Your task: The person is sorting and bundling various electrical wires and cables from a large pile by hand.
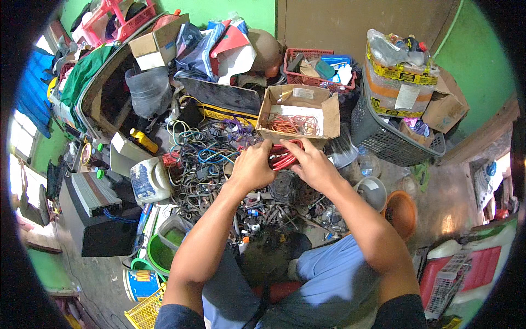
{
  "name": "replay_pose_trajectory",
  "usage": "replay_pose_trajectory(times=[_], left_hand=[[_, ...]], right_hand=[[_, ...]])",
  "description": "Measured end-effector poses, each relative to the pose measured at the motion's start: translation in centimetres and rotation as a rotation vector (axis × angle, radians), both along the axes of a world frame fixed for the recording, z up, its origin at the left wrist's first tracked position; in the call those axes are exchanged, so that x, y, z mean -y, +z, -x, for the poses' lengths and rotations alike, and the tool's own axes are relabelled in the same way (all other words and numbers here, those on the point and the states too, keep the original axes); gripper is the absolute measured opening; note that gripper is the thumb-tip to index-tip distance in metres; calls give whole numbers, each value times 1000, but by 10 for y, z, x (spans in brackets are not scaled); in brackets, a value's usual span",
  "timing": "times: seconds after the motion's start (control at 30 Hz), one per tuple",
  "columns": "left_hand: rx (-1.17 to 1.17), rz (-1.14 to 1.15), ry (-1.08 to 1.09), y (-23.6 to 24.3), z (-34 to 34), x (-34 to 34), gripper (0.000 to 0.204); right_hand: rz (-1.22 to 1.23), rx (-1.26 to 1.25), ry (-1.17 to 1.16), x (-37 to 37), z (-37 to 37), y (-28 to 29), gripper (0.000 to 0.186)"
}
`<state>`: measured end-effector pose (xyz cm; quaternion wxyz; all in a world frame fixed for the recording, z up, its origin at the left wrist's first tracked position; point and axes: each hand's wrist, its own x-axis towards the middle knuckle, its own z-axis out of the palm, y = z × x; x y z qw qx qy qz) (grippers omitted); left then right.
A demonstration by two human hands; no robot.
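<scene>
Between my two hands is a coiled bundle of red cable (283,158), held up just in front of an open cardboard box. My left hand (253,164) grips the coil's left side, its fingers curled in. On the other side my right hand (311,164) closes on the coil with thumb and fingers. The cardboard box (298,134) has its flaps open, and orange-red wire (287,124) lies in it. Below my hands spreads a heap of tangled cables and small metal parts (219,181).
A grey basket (383,134) with packed goods stands at the right, near an orange bowl (401,215) and a grey bucket (371,193). At the left are a white jug (149,181), a black box (90,219) and a green tub (160,253). Behind sits a red crate (307,79).
</scene>
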<state>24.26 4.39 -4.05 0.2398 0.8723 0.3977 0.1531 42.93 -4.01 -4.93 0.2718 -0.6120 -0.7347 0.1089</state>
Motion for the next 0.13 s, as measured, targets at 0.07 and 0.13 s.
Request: replay_pose_trajectory(times=[0.07, 0.13], left_hand=[[54, 14, -32, -15, -13, -14, 35], [89, -22, -40, -37, -23, -33, 49]], right_hand=[[8, 35, -44, -11, -13, -13, 70], [26, 47, -62, -21, -21, -18, 72]])
